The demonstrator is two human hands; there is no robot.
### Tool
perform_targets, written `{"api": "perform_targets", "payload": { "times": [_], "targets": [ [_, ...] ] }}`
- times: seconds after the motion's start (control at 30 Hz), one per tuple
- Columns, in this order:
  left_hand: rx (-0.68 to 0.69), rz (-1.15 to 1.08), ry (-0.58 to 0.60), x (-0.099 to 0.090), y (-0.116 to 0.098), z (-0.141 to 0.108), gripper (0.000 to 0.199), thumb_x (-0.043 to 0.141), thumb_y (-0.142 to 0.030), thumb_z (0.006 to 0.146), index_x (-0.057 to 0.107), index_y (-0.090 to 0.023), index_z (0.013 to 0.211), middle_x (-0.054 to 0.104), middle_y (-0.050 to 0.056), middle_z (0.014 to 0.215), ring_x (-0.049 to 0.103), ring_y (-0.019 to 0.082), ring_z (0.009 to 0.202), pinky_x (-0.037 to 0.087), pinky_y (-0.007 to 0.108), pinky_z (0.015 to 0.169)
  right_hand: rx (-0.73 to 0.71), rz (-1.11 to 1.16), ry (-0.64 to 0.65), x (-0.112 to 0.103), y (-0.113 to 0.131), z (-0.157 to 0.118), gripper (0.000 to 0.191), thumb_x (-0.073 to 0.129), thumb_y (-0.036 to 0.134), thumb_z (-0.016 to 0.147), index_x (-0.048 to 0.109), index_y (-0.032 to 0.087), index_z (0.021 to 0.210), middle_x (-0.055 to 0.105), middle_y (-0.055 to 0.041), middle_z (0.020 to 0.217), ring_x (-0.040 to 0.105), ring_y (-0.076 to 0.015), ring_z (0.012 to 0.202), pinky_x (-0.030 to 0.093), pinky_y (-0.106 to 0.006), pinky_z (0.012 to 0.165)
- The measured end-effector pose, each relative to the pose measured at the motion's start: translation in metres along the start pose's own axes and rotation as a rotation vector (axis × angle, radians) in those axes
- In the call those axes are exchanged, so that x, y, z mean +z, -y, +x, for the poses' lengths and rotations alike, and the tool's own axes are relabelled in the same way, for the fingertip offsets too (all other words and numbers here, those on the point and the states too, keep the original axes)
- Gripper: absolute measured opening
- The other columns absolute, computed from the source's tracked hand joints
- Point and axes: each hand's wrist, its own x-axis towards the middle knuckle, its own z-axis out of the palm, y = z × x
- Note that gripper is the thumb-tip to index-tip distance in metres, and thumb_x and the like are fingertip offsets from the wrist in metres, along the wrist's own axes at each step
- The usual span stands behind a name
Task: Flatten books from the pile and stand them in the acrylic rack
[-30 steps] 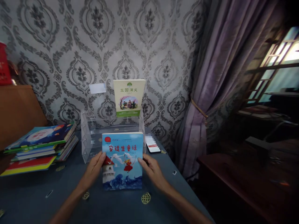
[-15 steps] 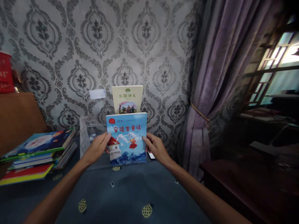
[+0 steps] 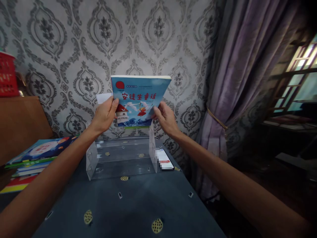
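A blue paperback book [image 3: 138, 96] with red title lettering is held up by its two sides, cover facing me and its top edge leaning away. My left hand [image 3: 106, 114] is closed on its left edge, thumb on the cover. On the opposite edge my right hand [image 3: 165, 118] is closed in the same way. Below and behind the book stands a clear plastic rack [image 3: 153, 148] with stepped tiers, on the dark tablecloth. A thin green strip shows under the book's lower edge. The cream book seen earlier is hidden.
A phone [image 3: 165, 160] with a lit screen lies right of the rack. Several stacked books [image 3: 42, 152] are at the left, near a brown wooden box [image 3: 22, 125] with a red basket [image 3: 8, 76] on it. A purple curtain [image 3: 223, 99] hangs at the right.
Both hands have raised the blue book away from the tabletop and tilted its top back. It now covers the cream book, and the rack's tiers and phone have come into view.
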Motion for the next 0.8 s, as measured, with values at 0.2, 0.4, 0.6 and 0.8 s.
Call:
{"api": "perform_targets", "payload": {
  "times": [0.2, 0.4, 0.6, 0.8],
  "targets": [
    [0.065, 0.034, -0.025, 0.005, 0.006, 0.010, 0.042, 0.039, -0.058, 0.099, 0.057, -0.021, 0.089, 0.059, 0.001, 0.071, 0.062, 0.015, 0.063, 0.047, 0.023, 0.052, -0.053, -0.002, -0.043, 0.007, -0.013, 0.021, 0.042, 0.042, 0.067, 0.095, 0.049, 0.026, 0.096, 0.060, -0.0017, 0.085, 0.066, -0.0184, 0.070, 0.056, -0.036, 0.066],
    [0.075, 0.027, -0.027, 0.014, 0.017, 0.009, 0.042, 0.037, -0.057, 0.100, 0.058, -0.022, 0.092, 0.058, 0.000, 0.071, 0.062, 0.015, 0.060, 0.047, 0.025, 0.053, -0.053, -0.042, -0.040, 0.007, -0.022, 0.023, 0.042, 0.040, 0.067, 0.096, 0.049, 0.026, 0.096, 0.059, -0.0023, 0.085, 0.067, -0.0196, 0.071, 0.056, -0.038, 0.069],
    [0.078, 0.030, -0.042, 0.019, 0.016, 0.012, 0.042, 0.039, -0.059, 0.099, 0.056, -0.023, 0.085, 0.057, 0.000, 0.069, 0.060, 0.014, 0.056, 0.046, 0.025, 0.051, -0.079, -0.038, -0.041, 0.004, -0.028, 0.023, 0.046, 0.039, 0.071, 0.095, 0.049, 0.026, 0.099, 0.059, -0.0028, 0.086, 0.065, -0.0195, 0.071, 0.055, -0.037, 0.069],
    [0.076, 0.011, -0.060, 0.021, 0.019, 0.015, 0.045, 0.040, -0.062, 0.097, 0.058, -0.023, 0.085, 0.057, 0.001, 0.069, 0.060, 0.015, 0.058, 0.044, 0.025, 0.051, -0.086, -0.035, -0.029, 0.002, -0.030, 0.029, 0.048, 0.039, 0.073, 0.093, 0.050, 0.027, 0.098, 0.058, -0.0017, 0.083, 0.064, -0.0189, 0.071, 0.054, -0.036, 0.068]
  ]
}}
